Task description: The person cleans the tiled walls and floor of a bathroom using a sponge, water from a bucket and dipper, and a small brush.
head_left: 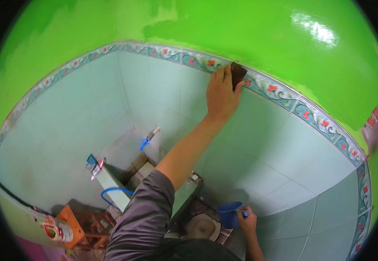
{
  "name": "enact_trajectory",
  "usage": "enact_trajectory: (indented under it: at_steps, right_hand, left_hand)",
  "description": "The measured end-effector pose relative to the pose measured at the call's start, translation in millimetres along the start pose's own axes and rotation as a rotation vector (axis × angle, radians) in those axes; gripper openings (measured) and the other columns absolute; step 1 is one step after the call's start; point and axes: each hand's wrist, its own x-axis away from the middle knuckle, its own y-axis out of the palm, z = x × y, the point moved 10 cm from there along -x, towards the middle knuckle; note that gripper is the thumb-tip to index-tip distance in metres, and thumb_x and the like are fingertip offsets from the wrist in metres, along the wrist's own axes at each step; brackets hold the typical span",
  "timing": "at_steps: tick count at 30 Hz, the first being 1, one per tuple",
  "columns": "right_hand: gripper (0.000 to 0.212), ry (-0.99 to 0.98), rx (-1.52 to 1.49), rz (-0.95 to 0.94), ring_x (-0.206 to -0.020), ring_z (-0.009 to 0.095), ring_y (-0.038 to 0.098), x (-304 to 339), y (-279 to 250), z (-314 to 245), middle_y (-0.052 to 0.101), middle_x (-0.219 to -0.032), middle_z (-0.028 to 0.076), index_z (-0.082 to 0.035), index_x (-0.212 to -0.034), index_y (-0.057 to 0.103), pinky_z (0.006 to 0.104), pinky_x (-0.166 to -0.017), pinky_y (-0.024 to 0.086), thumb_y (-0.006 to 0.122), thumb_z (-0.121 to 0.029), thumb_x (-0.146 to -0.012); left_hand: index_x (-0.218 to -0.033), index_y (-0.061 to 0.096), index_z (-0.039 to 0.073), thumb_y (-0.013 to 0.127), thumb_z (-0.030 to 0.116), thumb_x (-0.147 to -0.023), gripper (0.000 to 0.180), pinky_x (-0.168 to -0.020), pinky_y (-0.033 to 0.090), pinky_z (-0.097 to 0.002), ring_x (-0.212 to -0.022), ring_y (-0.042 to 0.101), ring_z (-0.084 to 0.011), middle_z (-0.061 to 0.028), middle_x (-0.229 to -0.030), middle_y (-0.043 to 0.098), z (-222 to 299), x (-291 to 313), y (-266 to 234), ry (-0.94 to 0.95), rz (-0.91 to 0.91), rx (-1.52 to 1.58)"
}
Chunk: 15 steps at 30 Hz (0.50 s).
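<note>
My left hand [222, 96] reaches up to the patterned border tiles [272, 88], its fingers closed round a dark brown pad [238, 75]. The pad lies against the border, close to where the green painted wall [258, 35] starts; I cannot tell whether it is sandpaper or a scouring pad. Lower down, my right hand [247, 219] grips the handle of a blue water dipper [229, 215]. That dipper hangs beside a squat toilet [203, 226]; what it contains is hidden.
A tiled water basin [115, 188] with a blue hose [106, 191] stands below my left arm. A blue-handled tap [145, 142] juts from the wall. At the lower left, a paint bucket [60, 230] rests by an orange wooden stool [82, 226]. Sachets [95, 164] sit on the basin's edge.
</note>
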Motion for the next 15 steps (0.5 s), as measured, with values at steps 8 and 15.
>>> enact_trajectory:
  at_steps: [8,15]
  right_hand:
    - [0.01,-0.11,0.057,0.043,-0.051,0.011,0.056,2,-5,24,0.062,-0.068,0.006,-0.003,-0.09,0.059,0.0275,-0.047,0.045,0.063,-0.008,-0.083]
    - [0.013,0.076,-0.043,-0.085,-0.051,0.013,0.056,18,11,20,0.06,-0.065,0.007,-0.003,-0.092,0.059,0.0284,-0.05,0.044,0.065,-0.012,-0.086]
  left_hand:
    - [-0.121,0.052,-0.001,0.065,0.034,-0.088,0.05,-0.082,0.048,-0.0457,-0.101,0.055,-0.0377,-0.0188,-0.109,0.053,-157,69,-3,-0.445,-0.221,-0.072]
    - [-0.11,0.058,-0.001,0.07,0.035,-0.08,0.049,-0.085,0.05,-0.0448,-0.099,0.06,-0.0367,-0.0214,-0.107,0.059,-220,294,-57,-0.829,-0.447,-0.023]
